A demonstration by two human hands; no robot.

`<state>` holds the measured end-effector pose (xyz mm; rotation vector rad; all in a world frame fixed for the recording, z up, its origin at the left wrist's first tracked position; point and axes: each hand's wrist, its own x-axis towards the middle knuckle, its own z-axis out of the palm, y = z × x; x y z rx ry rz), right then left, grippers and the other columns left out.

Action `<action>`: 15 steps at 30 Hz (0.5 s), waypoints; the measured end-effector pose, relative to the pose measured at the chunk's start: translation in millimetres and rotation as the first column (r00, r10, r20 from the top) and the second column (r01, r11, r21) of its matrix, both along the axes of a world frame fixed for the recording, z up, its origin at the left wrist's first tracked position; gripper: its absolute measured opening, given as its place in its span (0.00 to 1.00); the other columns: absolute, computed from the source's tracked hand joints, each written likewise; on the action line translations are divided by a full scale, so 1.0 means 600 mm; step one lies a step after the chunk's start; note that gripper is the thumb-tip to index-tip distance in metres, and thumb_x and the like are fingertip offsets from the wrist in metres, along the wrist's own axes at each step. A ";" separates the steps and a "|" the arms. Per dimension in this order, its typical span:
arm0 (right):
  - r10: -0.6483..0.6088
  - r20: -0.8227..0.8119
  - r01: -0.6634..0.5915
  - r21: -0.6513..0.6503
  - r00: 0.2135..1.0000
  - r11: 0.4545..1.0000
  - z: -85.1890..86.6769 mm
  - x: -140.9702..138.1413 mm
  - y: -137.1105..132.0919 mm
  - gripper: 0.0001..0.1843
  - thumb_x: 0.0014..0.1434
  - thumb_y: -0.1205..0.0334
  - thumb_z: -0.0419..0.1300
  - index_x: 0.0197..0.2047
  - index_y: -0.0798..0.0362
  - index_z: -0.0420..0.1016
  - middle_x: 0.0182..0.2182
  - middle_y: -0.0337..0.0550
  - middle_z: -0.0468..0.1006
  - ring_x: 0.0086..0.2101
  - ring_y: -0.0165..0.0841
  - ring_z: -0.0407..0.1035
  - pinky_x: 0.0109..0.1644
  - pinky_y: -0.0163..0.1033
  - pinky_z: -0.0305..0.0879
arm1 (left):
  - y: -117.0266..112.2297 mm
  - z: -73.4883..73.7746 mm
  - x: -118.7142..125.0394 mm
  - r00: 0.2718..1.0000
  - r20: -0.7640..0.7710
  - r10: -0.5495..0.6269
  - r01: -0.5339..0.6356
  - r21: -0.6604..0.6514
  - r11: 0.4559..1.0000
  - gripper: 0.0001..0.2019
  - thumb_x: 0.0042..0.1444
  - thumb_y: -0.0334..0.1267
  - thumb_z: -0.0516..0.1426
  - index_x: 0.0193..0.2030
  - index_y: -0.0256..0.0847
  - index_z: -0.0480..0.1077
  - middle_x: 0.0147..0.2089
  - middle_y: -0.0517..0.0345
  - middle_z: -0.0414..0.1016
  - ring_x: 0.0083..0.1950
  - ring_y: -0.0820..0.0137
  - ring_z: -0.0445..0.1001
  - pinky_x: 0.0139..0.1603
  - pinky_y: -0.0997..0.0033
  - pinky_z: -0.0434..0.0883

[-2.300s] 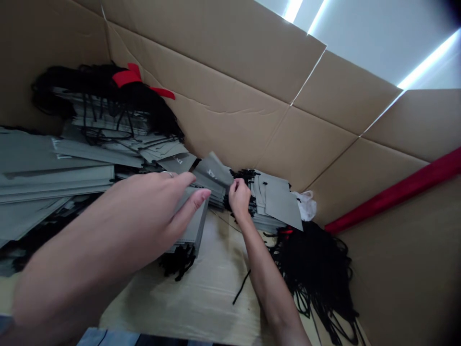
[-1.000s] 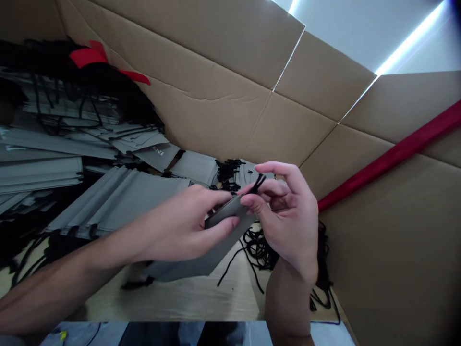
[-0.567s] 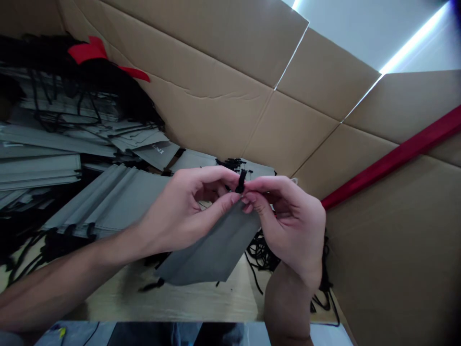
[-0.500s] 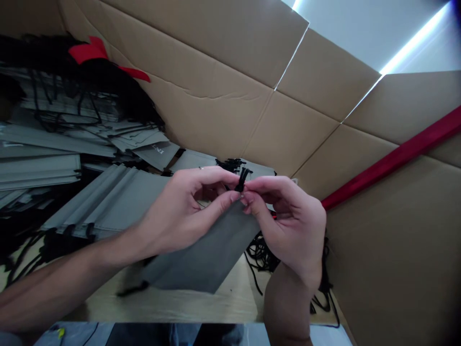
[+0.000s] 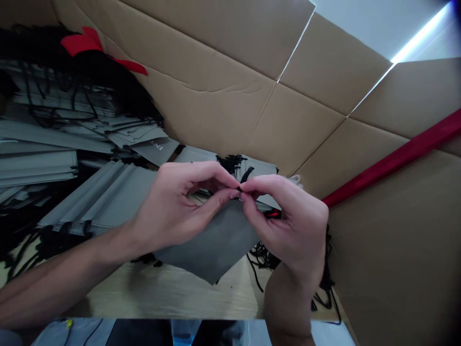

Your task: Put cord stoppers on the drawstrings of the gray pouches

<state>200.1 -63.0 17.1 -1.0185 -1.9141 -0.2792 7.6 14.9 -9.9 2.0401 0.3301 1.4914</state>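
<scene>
Compared with half a second ago, the black cord (image 5: 248,173) shows the clearest change: the upright tuft above the fingertips is now one dark strand leaning up and to the right, just beyond the grip, with only a small black bit showing between the fingertips. I would judge that the fine handling is now at the cord's base rather than its free end, though the fingers hide how it is looped. The left hand (image 5: 173,206) has thumb and index finger pinched on the cord, and the right hand (image 5: 291,216) pinches it from the other side, so the two grips meet almost tip to tip. The grey fabric piece (image 5: 216,240) hangs below the grips, its upper part at the fingertips; it has swung as well, so that one corner points down toward the near edge of the worktop (image 5: 180,293), a little left of the grip. What shows of it runs along that downward line, but with the hands covering its sides I cannot tell whether this is its long axis or a diagonal. The strand's own long axis slants away from the grip, up and rightward. Left of the grip lie overlapping grey pouches (image 5: 115,197), and below it to the right a black cord heap (image 5: 264,254)
</scene>
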 end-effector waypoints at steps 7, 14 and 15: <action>0.031 -0.109 -0.035 -0.037 0.994 0.999 -0.003 0.001 -0.003 0.11 0.70 0.75 0.67 0.46 0.48 0.84 0.39 0.35 0.89 0.37 0.28 0.82 0.44 0.34 0.80 | 0.011 0.011 -0.018 0.998 -0.053 0.039 -0.029 0.180 0.983 0.04 0.67 0.31 0.68 0.43 0.46 0.82 0.40 0.62 0.90 0.37 0.71 0.88 0.36 0.74 0.83; 0.046 -0.106 -0.056 -0.098 0.993 0.994 -0.003 0.002 -0.002 0.09 0.69 0.74 0.67 0.43 0.48 0.84 0.38 0.34 0.88 0.36 0.26 0.81 0.43 0.33 0.79 | 0.017 0.012 -0.033 0.970 -0.140 0.201 -0.111 0.478 0.871 0.06 0.68 0.29 0.67 0.46 0.45 0.81 0.42 0.61 0.90 0.38 0.71 0.89 0.37 0.73 0.81; 0.042 -0.091 -0.050 -0.092 0.995 0.995 -0.002 0.002 -0.002 0.09 0.69 0.74 0.67 0.43 0.49 0.83 0.38 0.34 0.88 0.36 0.26 0.81 0.43 0.32 0.79 | 0.018 0.010 -0.034 0.966 -0.144 0.216 -0.115 0.506 0.855 0.06 0.68 0.28 0.67 0.47 0.45 0.81 0.43 0.61 0.90 0.38 0.71 0.89 0.38 0.74 0.81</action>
